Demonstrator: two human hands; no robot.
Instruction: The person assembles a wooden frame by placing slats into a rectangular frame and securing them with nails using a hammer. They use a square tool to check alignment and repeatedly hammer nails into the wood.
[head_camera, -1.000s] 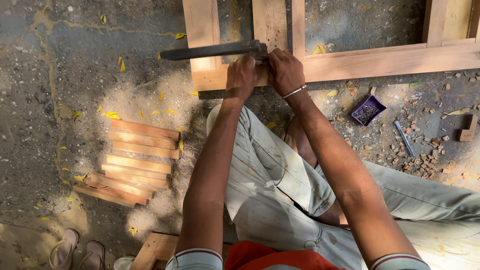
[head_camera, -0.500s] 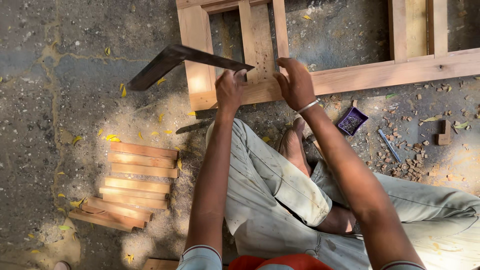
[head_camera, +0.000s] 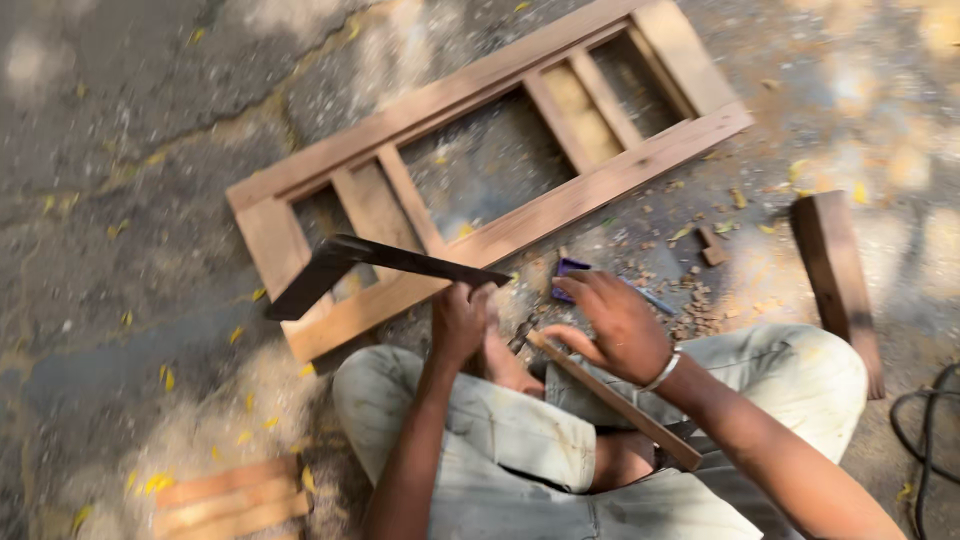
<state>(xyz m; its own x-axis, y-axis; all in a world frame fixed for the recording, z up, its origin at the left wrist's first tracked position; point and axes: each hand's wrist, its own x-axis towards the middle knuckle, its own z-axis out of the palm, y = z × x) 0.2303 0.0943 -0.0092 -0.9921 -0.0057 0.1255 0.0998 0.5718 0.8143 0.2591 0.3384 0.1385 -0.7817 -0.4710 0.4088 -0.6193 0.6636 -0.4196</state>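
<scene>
- Since half a second ago the view has swung: the wooden frame (head_camera: 560, 150) is now lying slanted from near left up to far right, and the right hand has come off it, dropping back toward the lap.
- Near left, a stack of short wooden slats (head_camera: 235, 500) is lying on sawdust-strewn ground (head_camera: 120, 250).
- The left hand (head_camera: 460, 322) is clenching the handle of a dark metal square (head_camera: 375, 262), whose long blade is pointing left over the frame's near rail.
- The right hand (head_camera: 615, 322) is resting its palm on a thin wooden strip (head_camera: 615, 400) slanting across the lap; fingers are loosely curled, and whether they are grasping it I cannot tell.
- Just beyond that hand, a small purple box (head_camera: 570, 270) is sitting among wood chips.
- Far right, a thick wooden block (head_camera: 835, 280) is lying beside a black cable (head_camera: 925, 420).
</scene>
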